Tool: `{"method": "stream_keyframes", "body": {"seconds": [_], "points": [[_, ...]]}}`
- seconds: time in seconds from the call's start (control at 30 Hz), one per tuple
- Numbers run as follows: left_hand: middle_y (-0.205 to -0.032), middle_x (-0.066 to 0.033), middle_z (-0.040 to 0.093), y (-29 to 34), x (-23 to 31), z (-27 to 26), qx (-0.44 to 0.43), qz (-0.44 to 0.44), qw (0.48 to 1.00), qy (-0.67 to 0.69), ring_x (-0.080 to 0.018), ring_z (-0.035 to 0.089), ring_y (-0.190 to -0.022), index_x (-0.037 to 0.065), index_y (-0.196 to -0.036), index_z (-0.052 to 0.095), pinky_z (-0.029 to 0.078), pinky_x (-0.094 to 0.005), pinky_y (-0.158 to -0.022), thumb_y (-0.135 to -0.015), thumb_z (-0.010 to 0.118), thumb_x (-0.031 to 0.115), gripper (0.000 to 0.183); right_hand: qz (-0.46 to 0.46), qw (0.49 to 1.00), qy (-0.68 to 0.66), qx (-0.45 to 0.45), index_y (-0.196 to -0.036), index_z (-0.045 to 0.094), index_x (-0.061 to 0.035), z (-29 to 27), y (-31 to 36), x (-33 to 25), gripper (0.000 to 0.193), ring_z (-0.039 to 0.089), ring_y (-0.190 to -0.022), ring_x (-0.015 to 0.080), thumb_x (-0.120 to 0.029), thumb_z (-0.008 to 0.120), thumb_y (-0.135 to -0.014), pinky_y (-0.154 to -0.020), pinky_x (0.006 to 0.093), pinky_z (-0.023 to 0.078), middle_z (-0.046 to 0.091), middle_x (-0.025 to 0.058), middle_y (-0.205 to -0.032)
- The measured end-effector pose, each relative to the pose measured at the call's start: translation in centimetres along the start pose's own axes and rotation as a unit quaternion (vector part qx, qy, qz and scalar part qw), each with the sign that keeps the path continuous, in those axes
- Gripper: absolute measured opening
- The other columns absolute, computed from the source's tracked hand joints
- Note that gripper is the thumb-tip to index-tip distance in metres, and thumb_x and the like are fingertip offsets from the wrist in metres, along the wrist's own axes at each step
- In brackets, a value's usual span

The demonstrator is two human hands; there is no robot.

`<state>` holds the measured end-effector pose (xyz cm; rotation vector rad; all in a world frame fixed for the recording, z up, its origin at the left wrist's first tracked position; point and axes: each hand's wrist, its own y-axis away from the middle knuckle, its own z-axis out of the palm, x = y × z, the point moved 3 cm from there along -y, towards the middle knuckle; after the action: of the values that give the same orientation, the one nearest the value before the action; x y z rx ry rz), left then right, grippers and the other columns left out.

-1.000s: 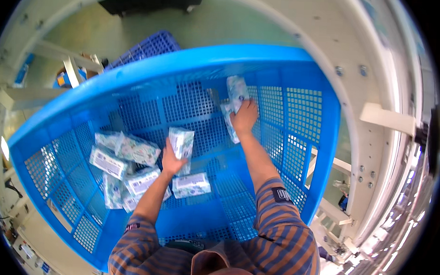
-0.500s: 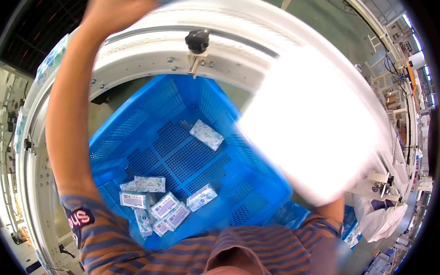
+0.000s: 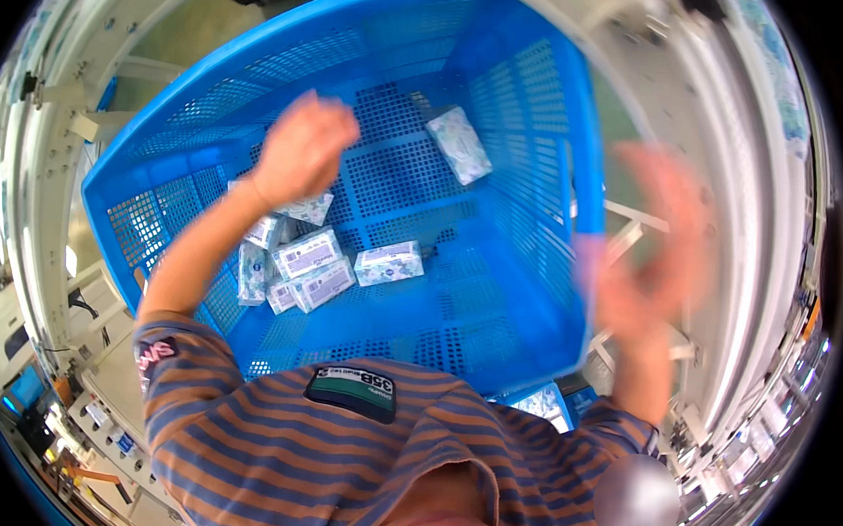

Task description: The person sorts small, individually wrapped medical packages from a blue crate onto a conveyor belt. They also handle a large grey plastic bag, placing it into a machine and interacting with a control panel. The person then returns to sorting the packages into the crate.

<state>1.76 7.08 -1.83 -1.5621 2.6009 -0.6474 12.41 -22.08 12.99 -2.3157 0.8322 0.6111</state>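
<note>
My left hand (image 3: 306,152) is over the left part of a blue plastic basket (image 3: 590,111), slightly blurred, fingers curled in with nothing showing in them. Smeared by motion, my right hand (image 3: 655,250) is at the basket's right rim, fingers spread and thumb apart. Whether it touches the rim I cannot tell. Several white and pale-blue printed packs lie piled in the basket's near left, one of them an upper pack (image 3: 307,252), and my left hand and forearm partly hide the pile. Right of the pile lies a single pack (image 3: 389,263). Another pack (image 3: 460,145) rests near the far right wall.
A curved-looking white machine frame (image 3: 717,182) runs along the right, with more metal framing (image 3: 44,190) at the left. Below the basket's near right corner, another blue container holds a pale printed pack (image 3: 540,403).
The large white blurred object on my right has gone from view. My left hand has come down from the machine frame to over the basket. The basket now fills more of the view.
</note>
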Motion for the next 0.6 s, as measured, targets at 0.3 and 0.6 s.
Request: {"method": "stream_keyframes", "body": {"seconds": [0.3,0.6], "points": [[-0.13,-0.0102,0.038,25.6,-6.2,21.4,-0.469,-0.205,0.851,-0.113,-0.0279,0.029,-0.126,0.02,-0.135,0.028,0.016,-0.0582,-0.102,-0.083,0.043,0.017,0.054,0.26,0.842,0.324,-0.345,-0.137,0.007,-0.0005,36.6,15.8,25.2,0.119,0.028,-0.126,0.0343,-0.049,0.077,-0.054,-0.102,0.0411,0.028,0.019,0.0212,-0.14],[-0.102,-0.0167,0.049,18.5,-3.8,10.4,-0.244,-0.391,0.879,0.121,-0.0335,0.047,-0.097,0.006,-0.126,0.035,0.035,-0.0465,-0.083,-0.052,0.07,0.032,0.086,0.517,0.805,-0.235,-0.174,-0.126,0.031,0.0016,36.3,17.6,23.3,0.089,0.047,-0.111,0.0302,-0.016,0.073,-0.05,-0.091,0.0357,0.039,0.046,0.0193,-0.121]]}}
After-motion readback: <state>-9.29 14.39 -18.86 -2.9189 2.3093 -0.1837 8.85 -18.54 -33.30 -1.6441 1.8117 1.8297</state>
